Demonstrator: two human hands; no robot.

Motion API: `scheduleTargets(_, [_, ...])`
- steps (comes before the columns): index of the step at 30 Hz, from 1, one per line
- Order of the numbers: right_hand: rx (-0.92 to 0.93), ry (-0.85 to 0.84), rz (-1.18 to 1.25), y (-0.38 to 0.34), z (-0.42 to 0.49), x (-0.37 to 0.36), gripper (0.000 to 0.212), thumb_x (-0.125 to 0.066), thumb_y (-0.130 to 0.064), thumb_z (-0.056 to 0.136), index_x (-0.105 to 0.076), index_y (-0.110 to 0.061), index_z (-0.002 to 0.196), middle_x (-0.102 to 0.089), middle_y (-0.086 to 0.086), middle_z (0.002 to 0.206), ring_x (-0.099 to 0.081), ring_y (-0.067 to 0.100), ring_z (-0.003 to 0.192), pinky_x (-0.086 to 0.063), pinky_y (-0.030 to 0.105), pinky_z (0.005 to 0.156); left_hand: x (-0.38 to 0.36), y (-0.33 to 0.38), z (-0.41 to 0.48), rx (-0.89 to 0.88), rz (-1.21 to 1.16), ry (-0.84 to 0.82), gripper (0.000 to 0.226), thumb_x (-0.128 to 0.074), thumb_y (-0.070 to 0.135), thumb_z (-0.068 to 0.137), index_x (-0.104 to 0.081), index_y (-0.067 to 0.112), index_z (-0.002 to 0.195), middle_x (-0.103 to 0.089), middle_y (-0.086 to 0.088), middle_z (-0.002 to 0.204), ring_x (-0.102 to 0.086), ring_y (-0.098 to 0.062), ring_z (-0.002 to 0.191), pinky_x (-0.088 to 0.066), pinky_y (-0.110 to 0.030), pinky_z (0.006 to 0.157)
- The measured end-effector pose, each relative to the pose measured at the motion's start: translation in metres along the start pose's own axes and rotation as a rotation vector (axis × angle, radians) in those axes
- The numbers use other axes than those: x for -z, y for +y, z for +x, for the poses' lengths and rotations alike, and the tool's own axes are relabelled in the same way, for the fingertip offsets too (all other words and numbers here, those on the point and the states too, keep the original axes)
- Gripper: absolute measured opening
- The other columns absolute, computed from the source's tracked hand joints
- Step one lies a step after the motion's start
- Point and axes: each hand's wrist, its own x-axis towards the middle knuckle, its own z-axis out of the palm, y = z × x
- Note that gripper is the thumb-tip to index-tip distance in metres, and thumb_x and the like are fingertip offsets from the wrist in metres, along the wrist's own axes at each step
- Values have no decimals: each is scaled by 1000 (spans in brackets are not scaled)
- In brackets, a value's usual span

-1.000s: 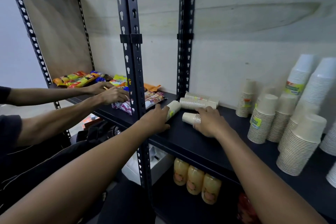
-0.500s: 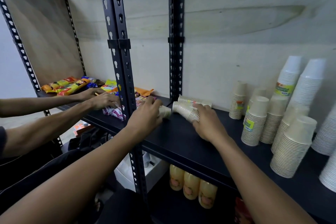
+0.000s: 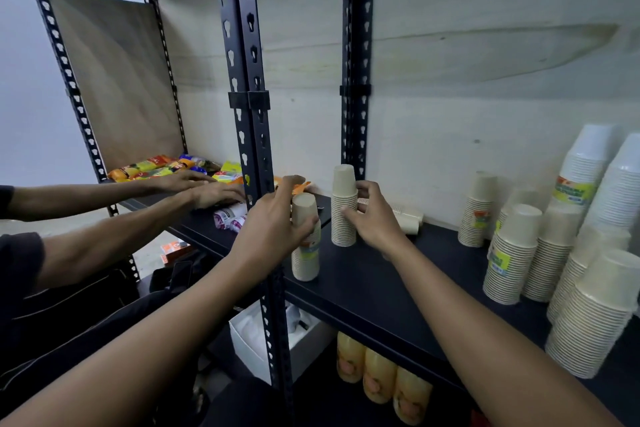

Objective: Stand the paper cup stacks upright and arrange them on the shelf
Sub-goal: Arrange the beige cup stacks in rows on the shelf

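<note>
Both cup stacks standing upright on the shelf (image 3: 374, 284); I am holding one in each grip.
Left grip (image 3: 277, 229) is curling round the wrapped stack (image 3: 304, 263), just right of the front post (image 3: 254, 135). Right grip (image 3: 375, 218) is pinching the taller stack (image 3: 344, 198) between thumb and fingers, further right of the post, nearer the wall.

Left hand (image 3: 273, 229), right hand (image 3: 375, 220): upright cup stacks (image 3: 344, 191), seemingly on shelf (image 3: 381, 282).
</note>
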Motion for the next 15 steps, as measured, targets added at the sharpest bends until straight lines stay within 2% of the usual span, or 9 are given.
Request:
scheduleTargets(4, [-38, -61, 62, 7, 11, -25, 54, -74, -19, 89, -43, -26, 133, -59, -7, 127, -63, 13, 113, -53, 43, 100, -2, -7, -2, 2, 32, 6, 52, -71, 37, 89, -44, 23, 131, -70, -4, 100, -66, -20, 86, -56, -44, 71])
scheduleTargets(8, [-41, -124, 121, 9, 16, -46, 54, -74, -19, 89, -43, -25, 133, -62, -3, 130, -62, 11, 116, -52, 44, 102, -5, -9, -2, -50, 113, 18, 50, -67, 39, 91, -45, 20, 132, -67, -6, 114, -66, -25, 98, -55, -44, 76])
scheduleTargets(10, [-39, -129, 132, 11, 16, -52, 54, -74, -20, 90, -42, -25, 134, -62, -7, 130, -62, 8, 114, -52, 40, 102, -7, -9, -2, -49, 141, 10, 51, -68, 38, 92, -45, 20, 134, -66, -8, 118, -66, -26, 101, -55, -43, 77])
scheduleTargets(13, [-32, -140, 140, 12, 14, -53, 53, -77, -23, 88, -44, -32, 128, -60, -19, 120, -59, -6, 106, -50, 27, 92, -11, -10, -5, -52, 191, -17, 57, -70, 38, 90, -42, 20, 137, -65, -9, 119, -64, -27, 103, -53, -39, 78])
scheduleTargets(15, [-41, -147, 150, 14, 12, -52, 52, -79, -26, 86, -47, -33, 126, -60, -19, 120, -59, -7, 104, -49, 24, 89, -12, -9, -6, -44, 208, -31, 59, -70, 37, 91, -40, 20, 139, -64, -10, 119, -64, -28, 103, -52, -39, 77])
